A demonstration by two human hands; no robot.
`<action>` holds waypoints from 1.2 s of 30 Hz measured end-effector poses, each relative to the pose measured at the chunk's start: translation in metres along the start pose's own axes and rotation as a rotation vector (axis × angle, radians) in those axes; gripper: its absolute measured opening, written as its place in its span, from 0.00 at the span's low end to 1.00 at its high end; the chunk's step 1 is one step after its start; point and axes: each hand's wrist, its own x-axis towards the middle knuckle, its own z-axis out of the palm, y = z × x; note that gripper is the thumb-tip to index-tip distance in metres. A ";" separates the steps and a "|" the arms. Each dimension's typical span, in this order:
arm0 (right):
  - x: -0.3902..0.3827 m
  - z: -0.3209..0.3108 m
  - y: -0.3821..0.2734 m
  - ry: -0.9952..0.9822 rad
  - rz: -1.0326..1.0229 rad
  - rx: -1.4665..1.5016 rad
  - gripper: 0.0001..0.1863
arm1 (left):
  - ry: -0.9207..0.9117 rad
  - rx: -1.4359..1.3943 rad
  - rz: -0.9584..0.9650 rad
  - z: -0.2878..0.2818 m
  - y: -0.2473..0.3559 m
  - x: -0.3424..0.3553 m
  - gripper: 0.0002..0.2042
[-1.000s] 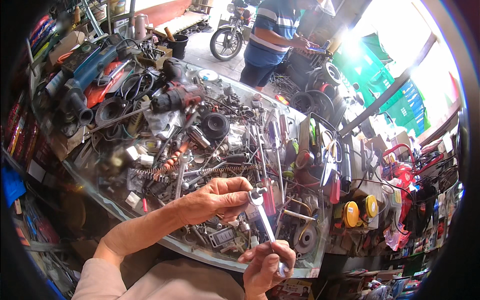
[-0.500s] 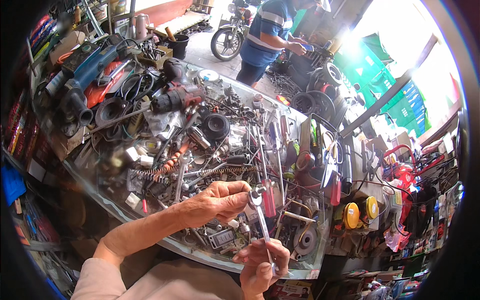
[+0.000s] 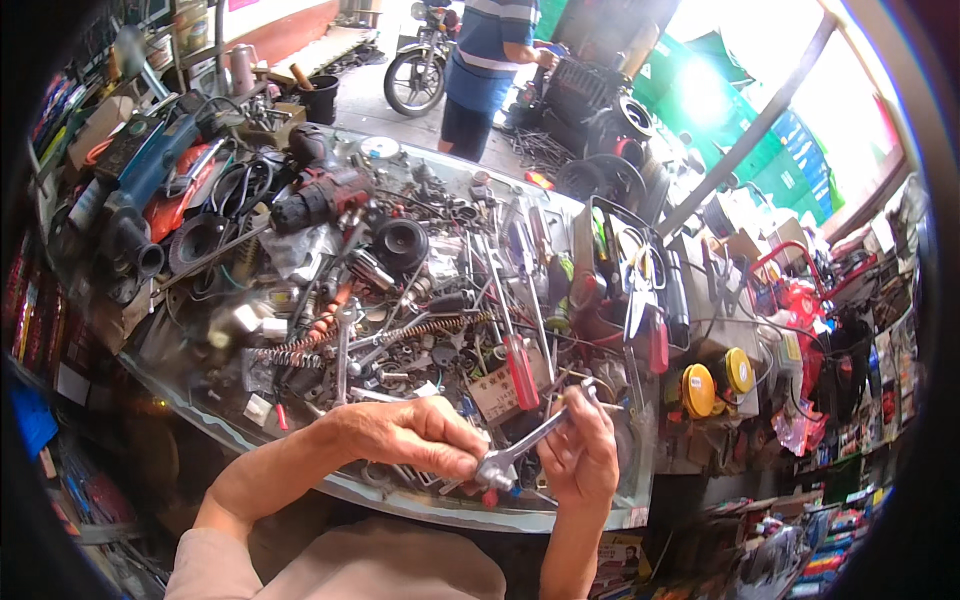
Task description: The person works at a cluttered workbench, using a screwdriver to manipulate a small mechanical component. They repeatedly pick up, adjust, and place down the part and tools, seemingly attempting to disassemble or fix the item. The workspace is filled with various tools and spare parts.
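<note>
Two hands are closed on one adjustable wrench (image 3: 522,447), held above the cluttered glass counter (image 3: 300,455): its jaw end is pinched by the left hand (image 3: 410,437), its handle by the right hand (image 3: 580,455), the long axis rising rightward between them

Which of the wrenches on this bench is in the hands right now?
The shiny wrench at the near edge: left hand pinches its lower end, right hand its upper. The other wrench lies untouched among the springs.
</note>
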 end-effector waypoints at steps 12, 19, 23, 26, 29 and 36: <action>-0.047 0.045 0.007 -0.001 -0.699 -0.938 0.19 | 0.513 0.066 -0.041 -0.007 0.000 0.007 0.13; -0.045 0.019 0.042 0.034 -0.250 -0.022 0.16 | 0.410 -0.422 0.124 -0.013 0.003 -0.003 0.10; -0.011 -0.009 0.027 0.000 0.077 0.324 0.14 | 0.217 -0.356 0.077 -0.006 -0.002 -0.002 0.10; 0.009 -0.007 0.015 0.010 0.158 0.181 0.11 | 0.079 -0.042 -0.057 -0.007 -0.002 0.000 0.14; 0.006 0.010 -0.002 -0.133 -0.025 -0.216 0.10 | 0.013 0.199 -0.028 -0.004 -0.001 0.009 0.16; -0.034 0.043 -0.005 -0.055 -0.658 -0.975 0.09 | 0.370 0.081 -0.141 -0.005 -0.005 0.010 0.13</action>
